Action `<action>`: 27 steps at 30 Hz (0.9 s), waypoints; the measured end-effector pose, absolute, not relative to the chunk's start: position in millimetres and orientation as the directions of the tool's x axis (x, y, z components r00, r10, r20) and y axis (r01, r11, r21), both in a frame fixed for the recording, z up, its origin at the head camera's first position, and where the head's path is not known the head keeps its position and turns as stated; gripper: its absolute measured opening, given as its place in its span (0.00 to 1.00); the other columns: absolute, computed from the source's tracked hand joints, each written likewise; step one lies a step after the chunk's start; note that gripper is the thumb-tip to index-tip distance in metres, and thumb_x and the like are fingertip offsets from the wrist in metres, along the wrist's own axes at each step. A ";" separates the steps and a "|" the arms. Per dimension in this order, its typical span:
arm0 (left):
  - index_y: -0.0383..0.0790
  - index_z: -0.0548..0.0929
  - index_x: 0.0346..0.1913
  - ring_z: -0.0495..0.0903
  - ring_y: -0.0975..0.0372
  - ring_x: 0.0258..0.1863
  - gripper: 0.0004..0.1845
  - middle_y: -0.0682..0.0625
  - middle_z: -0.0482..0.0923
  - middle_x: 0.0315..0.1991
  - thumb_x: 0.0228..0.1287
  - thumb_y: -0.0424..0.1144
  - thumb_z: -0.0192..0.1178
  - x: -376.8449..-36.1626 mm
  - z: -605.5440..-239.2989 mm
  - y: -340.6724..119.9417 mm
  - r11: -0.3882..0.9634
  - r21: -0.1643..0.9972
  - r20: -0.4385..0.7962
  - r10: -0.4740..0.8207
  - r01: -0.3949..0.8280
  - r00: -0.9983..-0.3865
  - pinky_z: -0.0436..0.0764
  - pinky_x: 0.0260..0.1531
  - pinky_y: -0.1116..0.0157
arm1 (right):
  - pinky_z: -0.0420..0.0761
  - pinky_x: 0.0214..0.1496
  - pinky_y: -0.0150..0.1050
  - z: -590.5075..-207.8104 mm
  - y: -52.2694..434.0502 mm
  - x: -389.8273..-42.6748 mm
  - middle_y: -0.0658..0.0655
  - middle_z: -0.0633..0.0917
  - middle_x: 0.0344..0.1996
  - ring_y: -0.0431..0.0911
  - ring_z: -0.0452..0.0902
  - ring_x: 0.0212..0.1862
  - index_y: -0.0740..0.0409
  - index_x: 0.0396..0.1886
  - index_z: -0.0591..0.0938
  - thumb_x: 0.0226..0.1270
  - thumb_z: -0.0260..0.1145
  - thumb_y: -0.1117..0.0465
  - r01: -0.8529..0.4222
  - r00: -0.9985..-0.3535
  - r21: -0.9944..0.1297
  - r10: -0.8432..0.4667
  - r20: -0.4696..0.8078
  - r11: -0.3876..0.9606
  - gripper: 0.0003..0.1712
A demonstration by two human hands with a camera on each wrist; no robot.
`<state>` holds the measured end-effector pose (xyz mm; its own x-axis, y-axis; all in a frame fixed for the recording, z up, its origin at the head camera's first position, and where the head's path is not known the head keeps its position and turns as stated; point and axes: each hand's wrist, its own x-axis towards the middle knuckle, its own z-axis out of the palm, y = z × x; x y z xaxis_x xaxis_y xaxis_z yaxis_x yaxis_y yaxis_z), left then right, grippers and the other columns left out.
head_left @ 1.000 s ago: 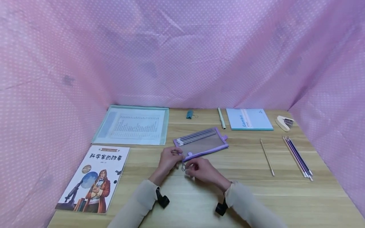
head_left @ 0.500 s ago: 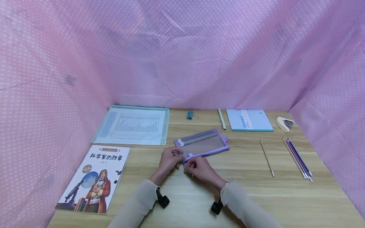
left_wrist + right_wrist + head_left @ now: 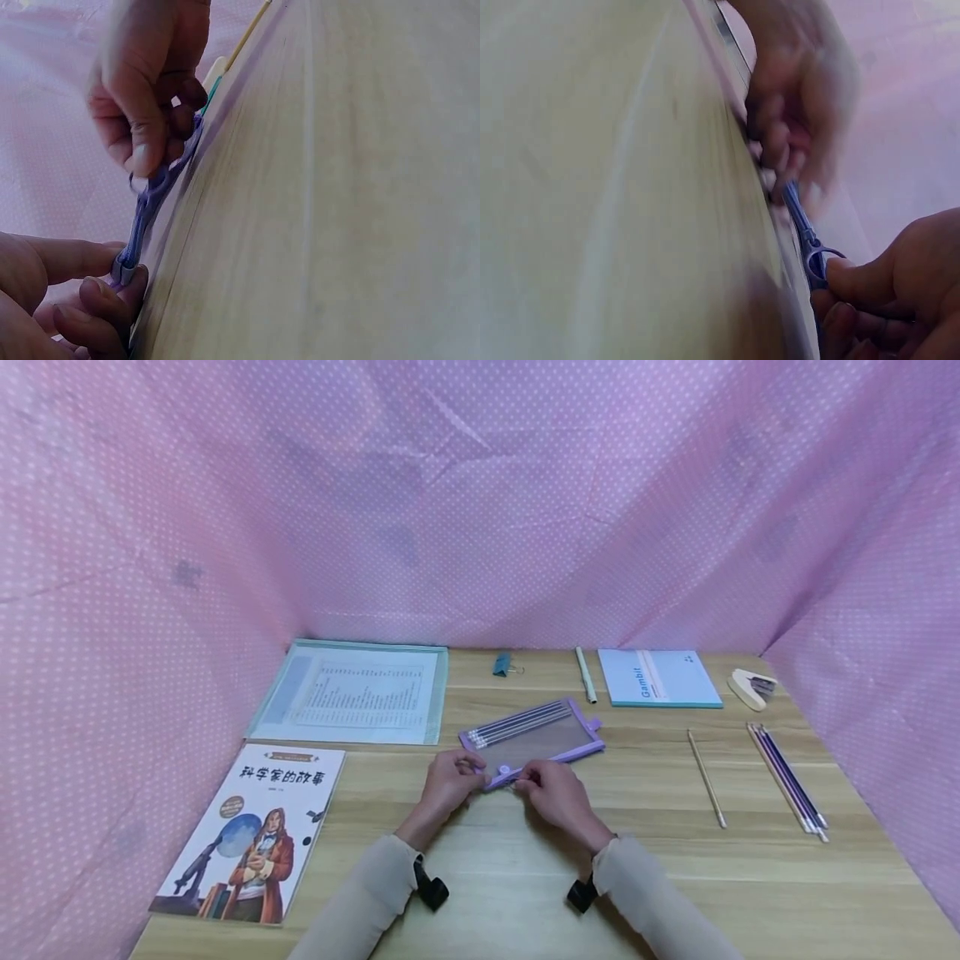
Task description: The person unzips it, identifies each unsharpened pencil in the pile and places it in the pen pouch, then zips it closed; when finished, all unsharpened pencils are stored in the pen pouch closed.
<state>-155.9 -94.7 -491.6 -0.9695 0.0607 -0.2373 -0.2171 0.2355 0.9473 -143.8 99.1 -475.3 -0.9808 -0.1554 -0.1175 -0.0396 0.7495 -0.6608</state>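
A purple-edged mesh pencil pouch lies tilted on the wooden table, with several pencils showing through it along its far side. My left hand pinches the near left corner between thumb and fingers, as the left wrist view shows up close. Along the near edge, my right hand pinches the ring-shaped zipper pull, a short way right of that corner. A round button sits on the pouch between the two hands.
To the left lie a picture-covered book and a document folder. Behind the pouch are a binder clip, a pen and a blue notebook. A stapler, a lone pencil and several pencils lie right.
My right hand has closed on the zipper pull and moved right along the pouch's near edge, taking the pull away from the corner. My left hand has kept its hold there.
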 end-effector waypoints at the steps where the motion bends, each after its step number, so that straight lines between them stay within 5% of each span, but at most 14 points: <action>1: 0.28 0.84 0.42 0.67 0.68 0.10 0.12 0.55 0.76 0.17 0.52 0.25 0.68 -156.0 -491.8 -94.5 0.242 0.946 -0.237 0.059 -0.216 -0.970 0.68 0.11 0.74 | 0.73 0.33 0.34 -475.5 104.2 -145.2 0.49 0.83 0.26 0.41 0.73 0.28 0.51 0.31 0.84 0.65 0.68 0.61 -0.034 -0.984 -0.659 -0.141 -0.109 0.751 0.03; 18: 0.29 0.85 0.39 0.68 0.68 0.12 0.12 0.53 0.79 0.19 0.47 0.23 0.69 -156.6 -492.9 -99.5 0.257 0.944 -0.220 0.032 -0.204 -0.975 0.68 0.13 0.73 | 0.73 0.33 0.34 -475.9 228.0 -158.0 0.60 0.86 0.35 0.48 0.78 0.35 0.60 0.39 0.85 0.69 0.63 0.60 0.131 -0.991 -0.615 0.112 -0.070 0.778 0.08; 27: 0.34 0.87 0.43 0.74 0.65 0.21 0.14 0.46 0.82 0.29 0.50 0.27 0.66 -161.9 -488.2 -101.3 0.369 0.906 -0.210 -0.038 -0.209 -0.977 0.74 0.20 0.71 | 0.73 0.31 0.35 -478.9 234.7 -154.2 0.57 0.86 0.31 0.45 0.75 0.31 0.59 0.36 0.85 0.67 0.65 0.59 0.123 -0.990 -0.612 0.057 -0.127 0.781 0.08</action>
